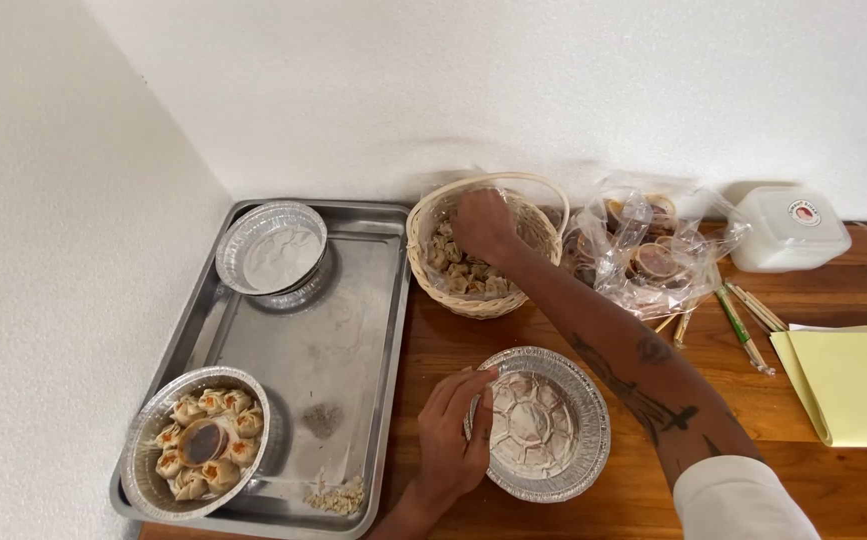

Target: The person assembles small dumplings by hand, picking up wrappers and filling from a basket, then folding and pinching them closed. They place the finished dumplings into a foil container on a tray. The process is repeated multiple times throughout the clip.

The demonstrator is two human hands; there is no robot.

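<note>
Foil glints on the empty pie dish (545,424) lying near on the wooden table (833,480), and the left hand (453,440) steadies its left rim with fingers pressed together along the edge. Straight beyond it, farther off, stands the wicker basket (483,245) of dumplings (463,272). The right hand (481,222) reaches down into them, its fingertips hidden, so I cannot tell whether they pinch one.

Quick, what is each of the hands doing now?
Left hand: fingers grip the rim of the empty foil pan.
Right hand: inside the wicker basket on dumplings; grip cannot be told.
</note>
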